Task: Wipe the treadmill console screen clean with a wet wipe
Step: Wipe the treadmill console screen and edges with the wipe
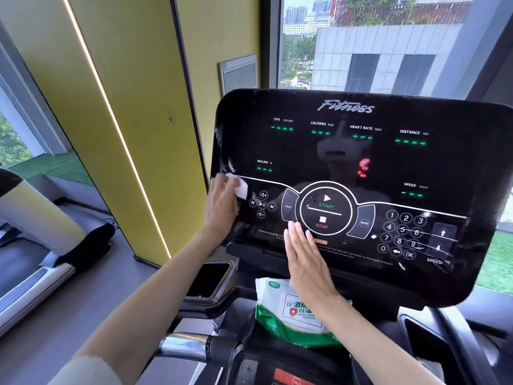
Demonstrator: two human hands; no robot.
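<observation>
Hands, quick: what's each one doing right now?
Left hand: closed on the wet wipe, pressing it to the console screen's left edge.
Right hand: open and flat, holding nothing, resting on the console below the STOP button.

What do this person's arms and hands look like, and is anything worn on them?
Both forearms are bare, and neither the left hand nor the right hand wears a glove. No rings, watch or bracelet show on either one. The only clothing in view is a pale, cream-coloured sleeve on the left arm, at the bottom edge of the picture.
</observation>
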